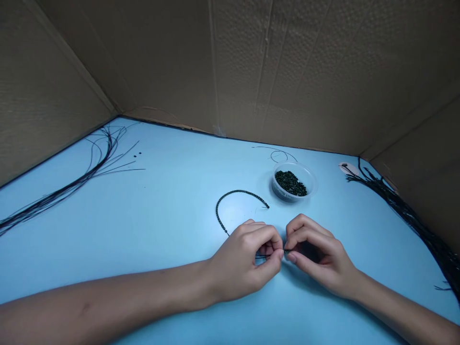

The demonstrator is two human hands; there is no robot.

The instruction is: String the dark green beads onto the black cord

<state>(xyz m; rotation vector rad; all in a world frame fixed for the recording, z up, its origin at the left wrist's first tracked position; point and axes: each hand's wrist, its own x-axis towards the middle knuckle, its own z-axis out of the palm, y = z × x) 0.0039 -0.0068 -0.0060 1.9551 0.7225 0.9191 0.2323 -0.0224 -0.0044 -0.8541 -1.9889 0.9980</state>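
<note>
A strand of small dark beads (238, 191) curves over the light blue table, and its thread runs under my left hand (251, 256). That hand pinches the dark thread (262, 256) between thumb and forefinger. Close beside it, the fingertips of my right hand (319, 256) are pinched together on a tiny dark bead (286, 251) at the thread's end. The fingers partly cover the bead, so its exact fit on the thread is hidden. Behind my hands stands a clear round tub (312, 184) holding many loose dark green beads (290, 183).
Loose black threads (82, 179) lie along the left, with two stray beads (137, 154) nearby. A thin thread loop (280, 154) rests behind the tub. Finished-looking dark strands (406, 211) and a white round tag (348, 168) lie at right. Cardboard walls (237, 72) enclose the table (161, 201).
</note>
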